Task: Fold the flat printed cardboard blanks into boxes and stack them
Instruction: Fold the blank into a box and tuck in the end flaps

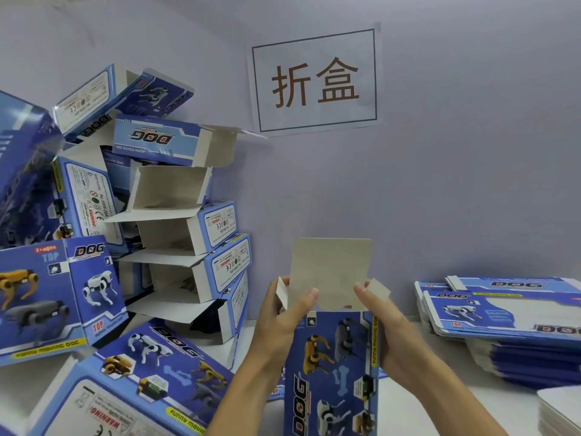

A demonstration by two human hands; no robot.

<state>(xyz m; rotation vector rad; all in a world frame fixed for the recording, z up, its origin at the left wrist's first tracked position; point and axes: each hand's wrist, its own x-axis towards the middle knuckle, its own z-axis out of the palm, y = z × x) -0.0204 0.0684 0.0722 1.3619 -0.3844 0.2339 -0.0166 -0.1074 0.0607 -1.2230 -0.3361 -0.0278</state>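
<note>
Visibility limits: lower end of the held box point(333, 369) is cut off by the bottom edge of the view, so its base closure can't be checked. Both forearms also run out of frame. Small print on box sides is too blurred to read, except "DOG", "TOP" and "WARNING". White stack point(562, 410) at bottom right is cropped; contents unclear.

Held box: upright, center-front, above the white table point(440, 401). Blue print w/ yellow, grey and white robot dogs. Top lid flap point(330, 272) stands straight up, plain grey inside facing the camera. Two small side flaps stick out left and right.

Left hand point(283, 316): fingers curled round the box's upper left edge, thumb on the lid flap base. Right hand point(386, 322): grips the upper right edge, thumb near the right side flap.

Folded boxes point(188, 221): stacked at left against the wall, open ends showing, some tilted; more lie loose in front. Flat blanks point(509, 313): piled at right on the table. Wall sign point(316, 80) behind, Chinese characters.
</note>
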